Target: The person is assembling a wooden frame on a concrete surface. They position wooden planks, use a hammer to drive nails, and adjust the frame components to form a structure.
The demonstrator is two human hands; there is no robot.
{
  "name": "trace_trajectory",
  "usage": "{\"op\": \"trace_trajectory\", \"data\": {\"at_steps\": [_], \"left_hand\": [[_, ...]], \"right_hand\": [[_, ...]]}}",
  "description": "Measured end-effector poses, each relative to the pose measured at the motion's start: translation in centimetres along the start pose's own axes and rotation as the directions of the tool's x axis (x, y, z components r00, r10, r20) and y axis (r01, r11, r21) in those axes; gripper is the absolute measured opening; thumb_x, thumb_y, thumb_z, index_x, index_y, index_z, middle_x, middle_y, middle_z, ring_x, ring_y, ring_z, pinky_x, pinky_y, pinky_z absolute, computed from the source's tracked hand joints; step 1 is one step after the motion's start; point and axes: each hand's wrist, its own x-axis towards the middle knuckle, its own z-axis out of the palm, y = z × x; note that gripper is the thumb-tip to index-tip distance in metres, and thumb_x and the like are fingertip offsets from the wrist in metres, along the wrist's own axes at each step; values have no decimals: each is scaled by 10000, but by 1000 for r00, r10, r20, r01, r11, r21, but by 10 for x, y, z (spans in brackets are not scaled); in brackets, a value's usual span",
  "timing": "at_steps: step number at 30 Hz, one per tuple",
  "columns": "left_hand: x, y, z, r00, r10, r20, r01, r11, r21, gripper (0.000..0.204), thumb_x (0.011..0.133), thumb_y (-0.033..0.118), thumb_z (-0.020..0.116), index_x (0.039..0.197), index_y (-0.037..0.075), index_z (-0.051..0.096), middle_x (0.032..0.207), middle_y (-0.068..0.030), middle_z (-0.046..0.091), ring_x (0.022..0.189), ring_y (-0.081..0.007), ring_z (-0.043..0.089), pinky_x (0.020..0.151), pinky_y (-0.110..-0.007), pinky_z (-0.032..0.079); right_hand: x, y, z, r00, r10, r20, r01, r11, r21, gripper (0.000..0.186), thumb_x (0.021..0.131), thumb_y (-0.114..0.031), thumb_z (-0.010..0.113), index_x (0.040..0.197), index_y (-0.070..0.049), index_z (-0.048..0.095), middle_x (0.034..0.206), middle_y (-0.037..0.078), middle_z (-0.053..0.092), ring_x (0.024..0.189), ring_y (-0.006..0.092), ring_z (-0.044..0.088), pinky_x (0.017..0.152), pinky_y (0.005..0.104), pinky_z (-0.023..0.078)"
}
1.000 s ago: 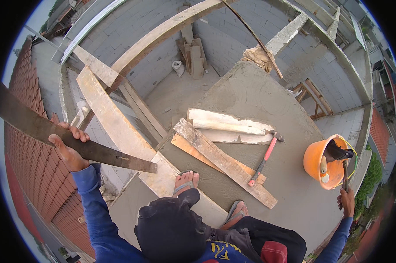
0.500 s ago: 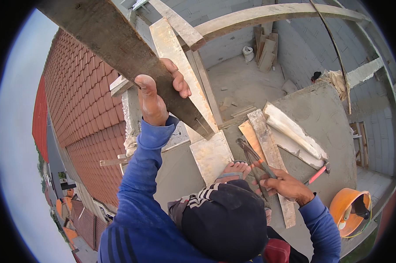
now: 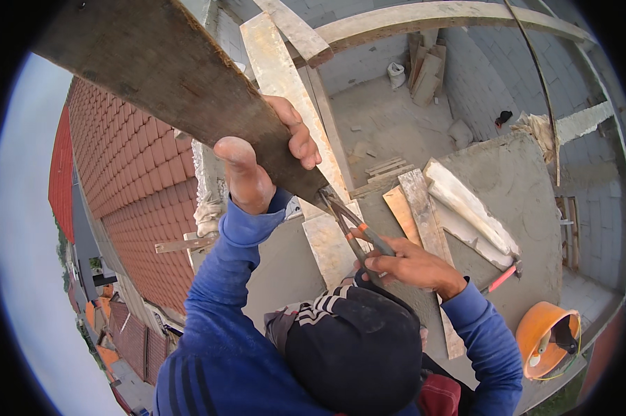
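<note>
My left hand (image 3: 271,159) grips a dark, weathered plank (image 3: 160,83) that is raised at a slant toward the upper left. My right hand (image 3: 410,267) holds long pincers (image 3: 351,229) with orange bands on the handles. Their jaws meet the lower end of that plank, just below my left fingers; whether a nail sits between them is hard to make out. Pale boards (image 3: 321,246) lie beneath. Right of them, a weathered board (image 3: 420,208) and a white-coated board (image 3: 469,215) rest on grey concrete, beside a hammer (image 3: 500,277) with a red handle.
An orange bucket (image 3: 542,333) with tools stands at the right. A curved beam (image 3: 451,15) crosses above a block-walled pit (image 3: 375,125) holding stacked boards and a sack. A tiled roof (image 3: 129,173) slopes away at the left. A small dark shape (image 3: 503,118) down inside is unclear.
My view has swung leftward. The plank has been raised, and my right hand has brought the pincers from beside the bucket across to the plank's lower end.
</note>
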Motion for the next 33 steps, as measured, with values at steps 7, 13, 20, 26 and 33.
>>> {"op": "trace_trajectory", "data": {"at_steps": [7, 13, 20, 26, 33], "left_hand": [[11, -11, -20, 998, 33, 61, -26, 993, -114, 933, 862, 859, 464, 1204, -9, 498, 825, -111, 579, 723, -226, 631, 739, -411, 580], [24, -16, -30, 1000, 17, 19, -15, 991, -133, 910, 891, 859, 415, 1172, 2, 530, 793, -89, 591, 689, -216, 632, 706, -396, 575], [49, -17, -83, 992, 21, -128, -24, 1000, -16, 850, 948, 796, 430, 1230, -2, 515, 810, -101, 565, 713, -228, 609, 696, -399, 550], [49, -35, -108, 994, 3, -110, -14, 994, -108, 912, 911, 826, 466, 1278, -8, 503, 861, -104, 554, 746, -212, 562, 739, -370, 522], [52, -33, -125, 985, 1, -170, -5, 1000, -25, 924, 896, 826, 504, 1326, 9, 486, 908, -86, 509, 778, -202, 537, 787, -350, 505]], "right_hand": [[14, 7, 23, 984, -110, -143, 95, 989, -111, 552, 1055, -240, 509, 1586, -147, 393, 917, 30, 616, 810, 125, 606, 733, 318, 490], [65, 66, 11, 883, -383, -272, 239, 864, -443, 582, 1028, -172, 542, 1587, -155, 379, 1042, 130, 664, 830, 236, 674, 766, 380, 543], [46, 96, -9, 877, -363, -314, 114, 793, -599, 654, 945, -123, 613, 1564, -181, 410, 1306, 215, 661, 1094, 422, 653, 955, 493, 506], [-75, 109, -88, 831, -337, -442, -295, 405, -865, 685, 922, -165, 658, 1562, -199, 416, 1025, 164, 691, 989, 393, 640, 908, 504, 499], [-241, 206, -106, 427, -314, -848, -652, 543, -529, 629, 944, -181, 618, 1546, -165, 440, 964, 215, 692, 934, 367, 632, 859, 493, 487]]}}
